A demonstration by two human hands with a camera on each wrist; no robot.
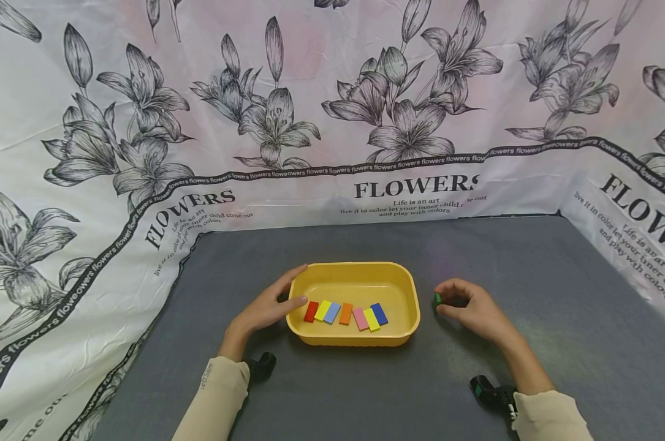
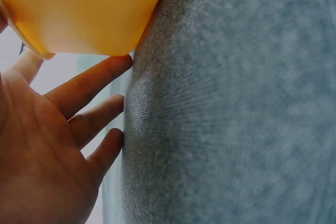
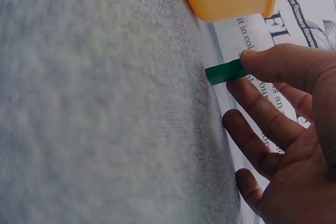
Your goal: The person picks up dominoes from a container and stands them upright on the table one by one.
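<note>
A yellow plastic tray stands on the grey table, with several coloured tiles lying in a row on its floor. Among them are a red tile, an orange tile and a dark blue tile. At the tray's left end, my left hand holds the rim, thumb over the edge and the other fingers spread along the outside. To the right of the tray, my right hand pinches a small green tile between thumb and index finger. The green tile's lower end is at the table surface.
The dark grey tabletop reaches back to a white flower-print cloth that rises behind and at the sides. A black wrist device is on the left wrist, another wrist device on the right.
</note>
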